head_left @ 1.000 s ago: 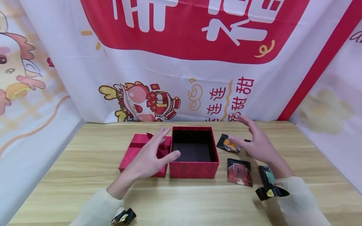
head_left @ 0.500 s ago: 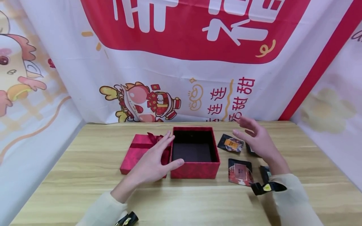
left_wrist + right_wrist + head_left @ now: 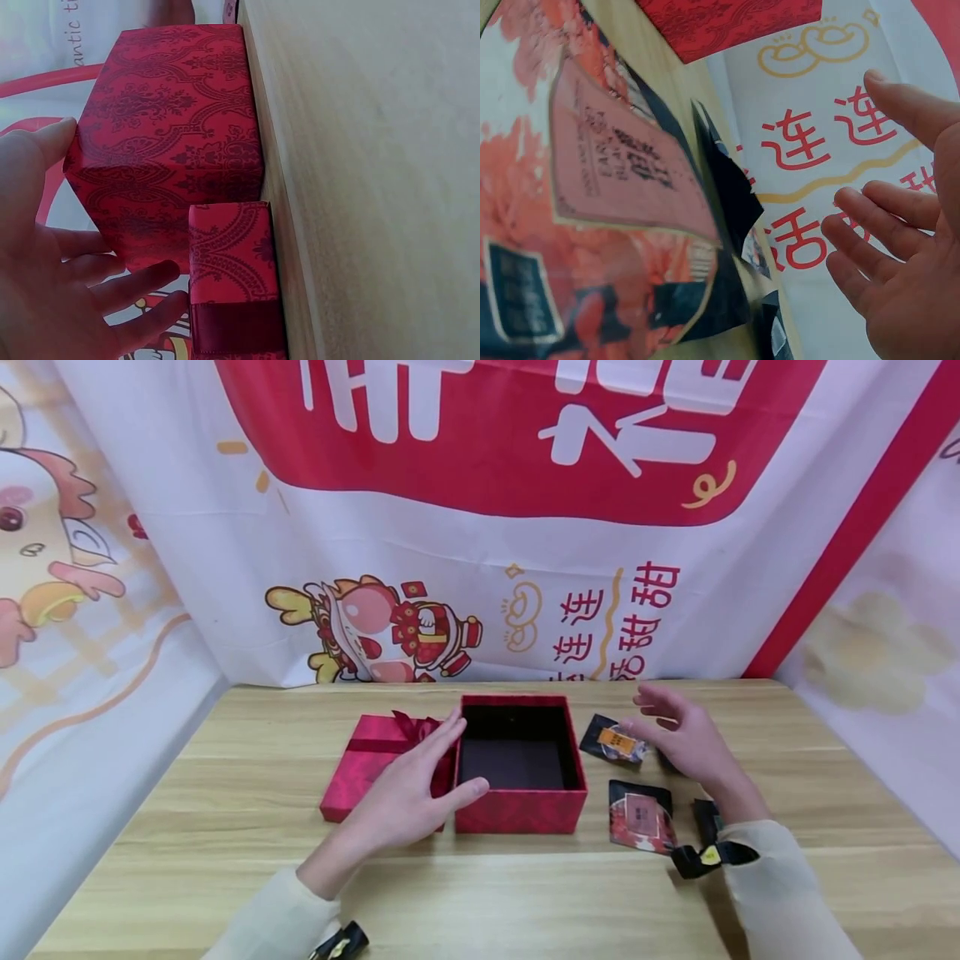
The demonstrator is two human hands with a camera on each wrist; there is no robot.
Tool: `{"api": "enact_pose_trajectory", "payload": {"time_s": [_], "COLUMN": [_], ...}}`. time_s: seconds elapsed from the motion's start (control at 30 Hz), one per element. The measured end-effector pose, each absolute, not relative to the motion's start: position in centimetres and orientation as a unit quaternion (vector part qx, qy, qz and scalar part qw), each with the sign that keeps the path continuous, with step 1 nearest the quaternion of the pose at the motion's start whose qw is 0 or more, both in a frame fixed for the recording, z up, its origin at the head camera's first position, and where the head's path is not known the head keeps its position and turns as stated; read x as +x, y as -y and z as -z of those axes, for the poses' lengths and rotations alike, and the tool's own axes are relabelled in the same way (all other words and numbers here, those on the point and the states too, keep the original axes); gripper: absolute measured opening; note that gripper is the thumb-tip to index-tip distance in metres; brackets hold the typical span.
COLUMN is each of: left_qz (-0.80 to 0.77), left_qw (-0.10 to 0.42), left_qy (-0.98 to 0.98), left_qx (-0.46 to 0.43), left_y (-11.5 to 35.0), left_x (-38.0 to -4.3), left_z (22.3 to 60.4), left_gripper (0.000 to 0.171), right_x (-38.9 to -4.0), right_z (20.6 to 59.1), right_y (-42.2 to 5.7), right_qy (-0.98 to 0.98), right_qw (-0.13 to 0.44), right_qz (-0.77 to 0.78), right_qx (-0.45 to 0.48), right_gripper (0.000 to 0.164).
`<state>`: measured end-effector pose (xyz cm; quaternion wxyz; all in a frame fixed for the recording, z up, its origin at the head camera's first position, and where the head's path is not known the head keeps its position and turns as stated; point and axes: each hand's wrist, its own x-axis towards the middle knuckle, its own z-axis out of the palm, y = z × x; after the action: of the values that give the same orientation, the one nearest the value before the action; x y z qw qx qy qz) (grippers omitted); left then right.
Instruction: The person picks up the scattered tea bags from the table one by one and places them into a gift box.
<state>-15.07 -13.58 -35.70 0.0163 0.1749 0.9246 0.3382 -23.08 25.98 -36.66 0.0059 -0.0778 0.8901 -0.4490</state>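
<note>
A red box stands beside the left hand, perhaps touching its parted fingers; the right hand, fingers apart, hovers near an orange-labelled packet. Printed cloth hangs behind the wooden table.

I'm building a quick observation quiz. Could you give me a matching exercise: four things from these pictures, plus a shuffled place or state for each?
1. box
2. lid
3. left hand
4. right hand

A. topped with a ribbon bow
B. near the pouches
C. uncovered, black inside
D. nearest the ribbon bow

Pairs: 1-C, 2-A, 3-D, 4-B
</note>
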Motion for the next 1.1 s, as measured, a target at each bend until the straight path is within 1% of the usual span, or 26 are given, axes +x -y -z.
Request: {"api": "enact_pose_trajectory", "payload": {"time_s": [0.3, 0.4, 0.53, 0.77, 1.1], "left_qz": [-0.328, -0.326, -0.328, -0.330, -0.334], "left_qw": [0.020, 0.020, 0.021, 0.026, 0.025], "left_qy": [-0.929, -0.930, -0.929, -0.928, -0.926], "left_qx": [0.170, 0.169, 0.168, 0.169, 0.175], "left_y": [13.6, 13.5, 13.5, 13.6, 13.5], "left_x": [-15.1, -15.1, -15.1, -15.1, -15.1], "left_z": [35.7, 35.7, 35.6, 35.6, 35.6], "left_gripper": [0.093, 0.093, 0.093, 0.094, 0.092], "right_x": [-23.8, -23.9, -24.1, -24.1, -24.5], "right_z": [38.0, 38.4, 38.9, 39.2, 39.4], "right_y": [-26.2, -26.2, -26.1, -26.0, -25.8], "right_qy": [-0.910, -0.912, -0.913, -0.925, -0.937], "right_qw": [0.023, 0.039, 0.064, 0.080, 0.100], "right_qz": [0.406, 0.402, 0.396, 0.368, 0.329], "right_qx": [-0.074, -0.075, -0.071, -0.055, -0.058], "right_gripper": [0.085, 0.085, 0.088, 0.096, 0.095]}}
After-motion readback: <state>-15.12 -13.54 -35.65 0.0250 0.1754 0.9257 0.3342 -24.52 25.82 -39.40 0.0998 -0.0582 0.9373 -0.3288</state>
